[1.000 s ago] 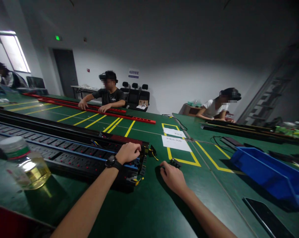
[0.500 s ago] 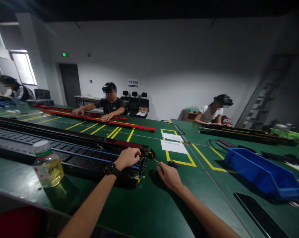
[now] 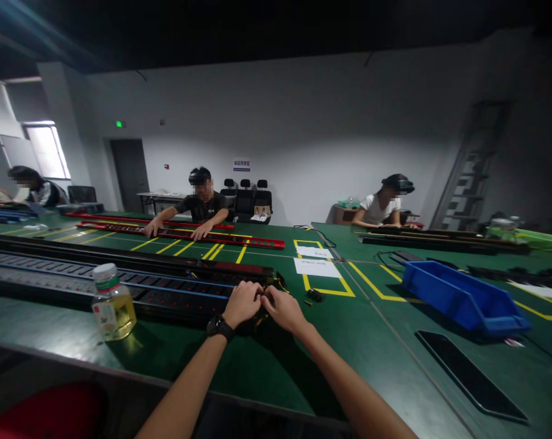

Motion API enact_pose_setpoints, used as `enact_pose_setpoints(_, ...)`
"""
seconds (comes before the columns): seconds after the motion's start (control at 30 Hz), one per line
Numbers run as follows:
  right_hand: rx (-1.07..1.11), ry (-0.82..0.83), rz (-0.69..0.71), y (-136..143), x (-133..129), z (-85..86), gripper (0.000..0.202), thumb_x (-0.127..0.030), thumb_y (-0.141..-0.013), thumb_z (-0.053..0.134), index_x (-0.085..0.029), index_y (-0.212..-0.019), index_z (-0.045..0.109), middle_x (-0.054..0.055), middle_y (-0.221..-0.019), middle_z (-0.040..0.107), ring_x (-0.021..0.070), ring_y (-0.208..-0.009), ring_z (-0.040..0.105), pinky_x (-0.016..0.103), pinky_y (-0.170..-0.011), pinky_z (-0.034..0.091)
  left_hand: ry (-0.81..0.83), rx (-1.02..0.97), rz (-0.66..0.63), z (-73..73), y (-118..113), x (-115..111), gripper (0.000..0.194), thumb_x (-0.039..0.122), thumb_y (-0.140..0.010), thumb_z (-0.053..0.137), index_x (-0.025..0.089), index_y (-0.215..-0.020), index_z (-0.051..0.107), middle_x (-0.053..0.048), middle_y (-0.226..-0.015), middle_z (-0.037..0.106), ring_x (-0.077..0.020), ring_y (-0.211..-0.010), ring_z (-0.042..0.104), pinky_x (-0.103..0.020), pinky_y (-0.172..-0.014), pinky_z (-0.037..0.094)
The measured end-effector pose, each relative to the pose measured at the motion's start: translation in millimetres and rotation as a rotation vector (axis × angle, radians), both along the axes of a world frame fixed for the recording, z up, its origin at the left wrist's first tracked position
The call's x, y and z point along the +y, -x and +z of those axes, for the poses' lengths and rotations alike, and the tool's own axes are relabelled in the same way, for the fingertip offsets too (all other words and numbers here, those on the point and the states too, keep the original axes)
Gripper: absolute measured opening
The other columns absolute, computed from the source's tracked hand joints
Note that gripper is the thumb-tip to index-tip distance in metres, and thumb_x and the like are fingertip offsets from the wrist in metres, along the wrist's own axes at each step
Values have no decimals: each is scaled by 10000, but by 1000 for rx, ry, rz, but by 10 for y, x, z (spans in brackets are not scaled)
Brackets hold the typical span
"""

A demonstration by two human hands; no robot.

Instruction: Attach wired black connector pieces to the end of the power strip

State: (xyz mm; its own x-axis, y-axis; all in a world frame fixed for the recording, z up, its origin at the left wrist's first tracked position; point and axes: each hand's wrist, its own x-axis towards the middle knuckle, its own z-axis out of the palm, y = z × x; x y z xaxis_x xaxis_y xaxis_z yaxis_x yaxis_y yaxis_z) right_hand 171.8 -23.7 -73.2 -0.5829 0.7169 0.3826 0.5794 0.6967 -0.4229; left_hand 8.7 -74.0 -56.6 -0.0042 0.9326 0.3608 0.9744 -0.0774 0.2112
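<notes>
My left hand (image 3: 243, 303), with a black watch on the wrist, is closed at the right end of a long black power strip (image 3: 175, 300) with rows of sockets. My right hand (image 3: 283, 306) comes in from the right, fingers pinched, its fingertips meeting those of my left. Whatever lies between the fingers is small and hidden. A second long black housing (image 3: 120, 258) lies just behind the strip, with yellow wires near its right end. To the right of my right hand lie a small black part (image 3: 315, 295) and a tiny brass-coloured piece (image 3: 308, 303).
A bottle of yellow liquid (image 3: 114, 314) stands at the strip's front edge. On the right are a blue bin (image 3: 459, 299) and a phone (image 3: 470, 372). Paper sheets (image 3: 316, 267) lie inside yellow tape. Across the table, one person handles red rails (image 3: 262, 242); another sits behind dark rails (image 3: 422, 241).
My right hand has moved left, from the bare table to the strip's end, and now meets my left hand. A tiny brass-coloured piece now shows beside the small black part. The camera view has shifted slightly.
</notes>
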Motion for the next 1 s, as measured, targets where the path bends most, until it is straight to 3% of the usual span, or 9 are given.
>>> enact_pose_setpoints(0.1,43,1,-14,11,49,-51,205,-407,-1006,528,-231,-946,615,22,-810,697,175,-735,628,245,-628,304,13,30,-8,27,-23,-20,224,219,-933,520,236,-1058,705,-70,-1080,724,-247,-1059,607,-357,-946,452)
enact_pose_setpoints(0.23,137,7,-29,-54,156,-128,66,-243,-931,574,-221,-870,579,-4,-726,644,155,-663,584,238,-606,294,20,45,-11,47,-47,-33,232,256,-941,516,235,-1033,728,-71,-1092,736,-268,-1087,599,-377,-951,449)
enact_pose_setpoints(0.33,224,-14,-55,-233,244,-170,39,-183,-857,559,-221,-863,558,-16,-710,624,154,-638,566,237,-598,302,31,46,-19,59,-47,-33,233,268,-924,534,241,-1032,739,-61,-1092,751,-270,-1085,606,-378,-947,451)
enact_pose_setpoints(0.43,344,-39,-101,-516,329,-196,103,-233,-850,514,-219,-936,570,-23,-680,611,169,-615,567,245,-588,323,46,40,-18,74,-45,-29,247,280,-909,546,260,-1048,750,-46,-1087,767,-269,-1083,619,-376,-942,457)
enact_pose_setpoints(0.53,466,-56,-223,-847,410,-233,232,-313,-883,460,-200,-1038,590,-21,-647,612,189,-585,578,267,-600,359,59,38,-8,84,-53,-23,255,292,-904,553,271,-1049,763,-42,-1086,776,-267,-1090,629,-369,-938,465)
enact_pose_setpoints(0.63,565,-22,-446,-1149,479,-290,306,-341,-880,453,-179,-1085,612,20,-696,667,219,-635,629,290,-638,399,66,48,11,92,-68,-22,251,291,-904,551,258,-1022,771,-56,-1069,780,-270,-1086,636,-372,-938,470)
enact_pose_setpoints(0.8,532,106,-774,-1407,524,-330,353,-301,-893,453,-165,-1160,639,110,-885,739,263,-798,687,313,-704,428,104,76,14,143,-71,-4,231,279,-881,570,271,-982,778,-51,-1054,783,-268,-1077,654,-378,-950,480)
enact_pose_setpoints(1.0,402,176,-802,-1375,511,-348,362,-278,-943,437,-182,-1227,642,129,-950,749,264,-854,703,313,-741,459,223,41,27,236,-41,187,186,232,-776,663,283,-888,803,-44,-1013,801,-250,-1024,709,-333,-920,513)
